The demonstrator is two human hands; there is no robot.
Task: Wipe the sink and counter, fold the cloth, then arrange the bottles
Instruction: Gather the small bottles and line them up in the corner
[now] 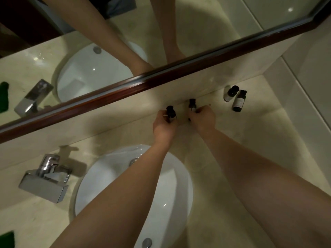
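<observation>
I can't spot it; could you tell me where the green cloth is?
The green cloth lies at the head view's bottom-left edge, on the counter left of the sink.

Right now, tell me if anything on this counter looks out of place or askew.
Little stands out. Each hand grips a small dark-capped bottle: left hand, right hand. Two more bottles stand close together toward the corner on the right, apart from the held pair. No spill shows on the counter.
</observation>
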